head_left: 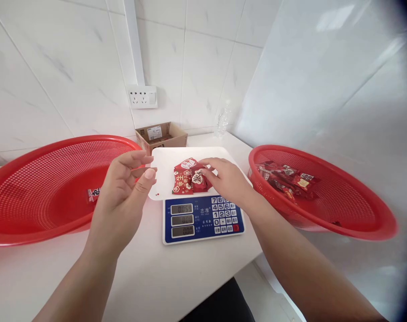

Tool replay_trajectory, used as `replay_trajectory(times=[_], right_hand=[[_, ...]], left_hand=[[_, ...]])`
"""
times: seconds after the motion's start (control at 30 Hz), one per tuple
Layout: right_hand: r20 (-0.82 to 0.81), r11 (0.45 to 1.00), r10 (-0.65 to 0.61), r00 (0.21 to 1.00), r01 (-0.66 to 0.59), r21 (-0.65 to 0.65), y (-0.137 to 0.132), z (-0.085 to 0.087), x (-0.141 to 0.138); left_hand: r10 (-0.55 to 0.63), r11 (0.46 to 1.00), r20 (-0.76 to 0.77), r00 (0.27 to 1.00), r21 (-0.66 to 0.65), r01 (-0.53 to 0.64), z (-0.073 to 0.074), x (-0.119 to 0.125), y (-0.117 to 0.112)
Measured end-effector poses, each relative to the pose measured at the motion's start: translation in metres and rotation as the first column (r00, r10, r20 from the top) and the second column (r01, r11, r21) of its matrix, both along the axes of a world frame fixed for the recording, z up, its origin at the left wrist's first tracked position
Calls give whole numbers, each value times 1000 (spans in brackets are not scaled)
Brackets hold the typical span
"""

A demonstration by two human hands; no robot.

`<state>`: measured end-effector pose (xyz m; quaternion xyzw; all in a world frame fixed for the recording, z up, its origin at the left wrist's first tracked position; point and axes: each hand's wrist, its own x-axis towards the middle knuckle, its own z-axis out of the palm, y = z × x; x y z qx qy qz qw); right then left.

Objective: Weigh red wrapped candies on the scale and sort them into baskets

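Observation:
Several small red snack packets (183, 181) with white and gold printing lie in a bunch on the white pan (163, 179) of an electronic scale (203, 220). My right hand (225, 176) reaches over the pan from the right, thumb and fingertips closed on the edge of one red packet (198, 177) at the bunch's right side. At the pan's left edge my left hand (128, 192) is raised with fingers curved and apart, holding nothing. The scale's blue panel has a keypad and three lit displays; the top one shows a small figure, the lower two read zero.
On the left stands a large red mesh basket (72, 143) with a packet (93, 194) inside. A second red basket (351, 179) at the right holds several red packets (290, 181). Behind the scale are an open cardboard box (170, 142) and a clear plastic bottle (222, 120) near the tiled wall.

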<state>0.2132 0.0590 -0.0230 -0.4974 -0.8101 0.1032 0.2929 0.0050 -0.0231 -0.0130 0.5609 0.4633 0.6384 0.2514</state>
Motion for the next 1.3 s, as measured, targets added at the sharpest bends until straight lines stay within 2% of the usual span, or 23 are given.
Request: replay_trajectory(times=[0.1,0.2,0.3,0.4,0.5,0.6,0.77,0.87,1.1,1.2,1.3], right_hand=[[20,1000,-24,1000,24,-13,6,-3,-2],[-30,999,-36,999,35,-32,9,-7,-1],[-141,999,-32,989,27,-35,8,-6,0],[-327,998,-52,944,41,-39,1,-2,6],[-529,993,-93,844,120,18,-14,3,18],[-697,976,-107,709,208,62,-30,3,33],[-877,966,-145,458,257,-25,-51,-9,55],[-921,958,-178,346,273,-82,-57,-18,65],[-962,966,-213,169,188,-180,-62,-21,66],[-967,974,-202,158,140,-180,-64,-20,59],[-968,981,-185,171,80,-174,-66,-20,51]], left_hand=[[-4,1000,-7,1000,-5,4,1,0,-1],[-14,1000,-11,1000,5,14,1,0,-1],[-9,1000,-15,1000,-5,9,1,-1,0],[-5,1000,-16,1000,-10,5,1,-2,0],[-12,999,42,999,51,10,3,-2,-2],[4,994,100,995,109,-15,6,0,-3],[39,986,74,996,158,-51,6,2,-2],[30,986,36,999,162,-36,4,1,-1],[10,987,34,999,159,-15,1,2,1],[-46,992,-39,998,119,50,-2,2,2],[-86,994,-190,978,54,98,-6,3,2]])
